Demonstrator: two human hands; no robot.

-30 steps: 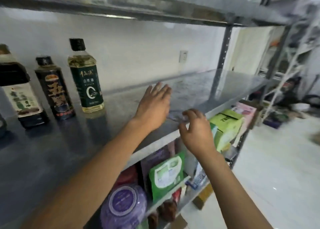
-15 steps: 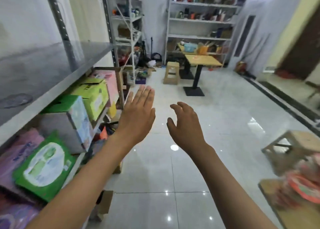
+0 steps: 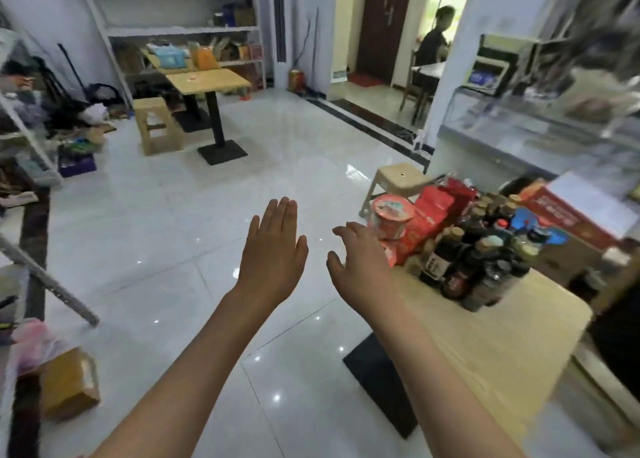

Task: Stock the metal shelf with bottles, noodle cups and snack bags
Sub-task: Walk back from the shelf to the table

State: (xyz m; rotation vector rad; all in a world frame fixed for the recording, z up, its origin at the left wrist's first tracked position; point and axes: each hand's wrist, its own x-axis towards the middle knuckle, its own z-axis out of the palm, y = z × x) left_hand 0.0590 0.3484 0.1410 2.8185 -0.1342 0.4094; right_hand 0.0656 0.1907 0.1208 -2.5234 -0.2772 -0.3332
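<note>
On a light wooden table (image 3: 485, 336) at the right stands a cluster of several dark sauce bottles (image 3: 478, 260). Behind them are stacked red noodle cups (image 3: 389, 220) and red snack bags (image 3: 433, 215). My left hand (image 3: 273, 250) hovers over the floor, fingers straight, holding nothing. My right hand (image 3: 360, 260) reaches toward the table's left end, fingers relaxed and empty, just left of the noodle cups. Only a leg of the metal shelf (image 3: 45, 277) shows at the left edge.
A red cardboard box (image 3: 568, 222) sits behind the bottles. A small plastic stool (image 3: 398, 180) stands beyond the table. Across the tiled floor are another wooden table (image 3: 207, 80), a wooden stool (image 3: 156, 125) and white shelving (image 3: 180, 28). A person sits in the far doorway (image 3: 433, 38).
My view has swung right, from the metal shelf across the room to the table of goods. Both hands left the shelf and now hang in the air, empty.
</note>
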